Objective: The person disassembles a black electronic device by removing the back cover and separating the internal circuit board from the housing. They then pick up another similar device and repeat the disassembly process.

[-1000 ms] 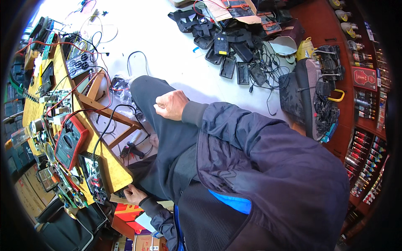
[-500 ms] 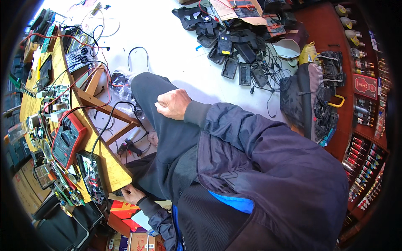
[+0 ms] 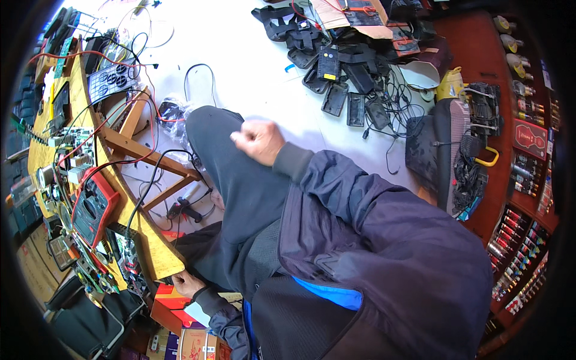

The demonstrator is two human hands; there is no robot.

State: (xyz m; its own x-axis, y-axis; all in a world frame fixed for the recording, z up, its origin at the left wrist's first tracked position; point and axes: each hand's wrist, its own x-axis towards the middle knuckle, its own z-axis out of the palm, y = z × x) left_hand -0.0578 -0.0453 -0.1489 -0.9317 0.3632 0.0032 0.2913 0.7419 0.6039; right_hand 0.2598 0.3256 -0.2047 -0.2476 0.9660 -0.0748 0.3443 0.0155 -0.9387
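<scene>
Holds the right hand (image 3: 261, 143) out over the dark pant leg (image 3: 240, 198), with fingers curled in a loose, blurry ball. Shows nothing in those fingers, but cannot tell about anything tiny tucked inside. Cannot tell, either, about resting on the leg or floating just over it. Has the left hand (image 3: 188, 284) down low, right at the corner of the wooden table (image 3: 159, 255). Bends those left fingers too, but cannot tell how far open, or about touching the corner, or about holding anything. Up and left of the left fingers, on the table, shows a box of parts (image 3: 125, 252), then a red meter (image 3: 93, 210) farther off. Just below the left fingers, shows a red box (image 3: 171, 295) and, lower, a brown box (image 3: 195, 343). Between both sets of fingers, off to the left, shows a black tool (image 3: 191, 212) on the floor. Up and right of the right fingers, well apart, shows a pile of black cases (image 3: 329, 63), tangled cords (image 3: 396, 114) and a yellow jug (image 3: 450, 84).
</scene>
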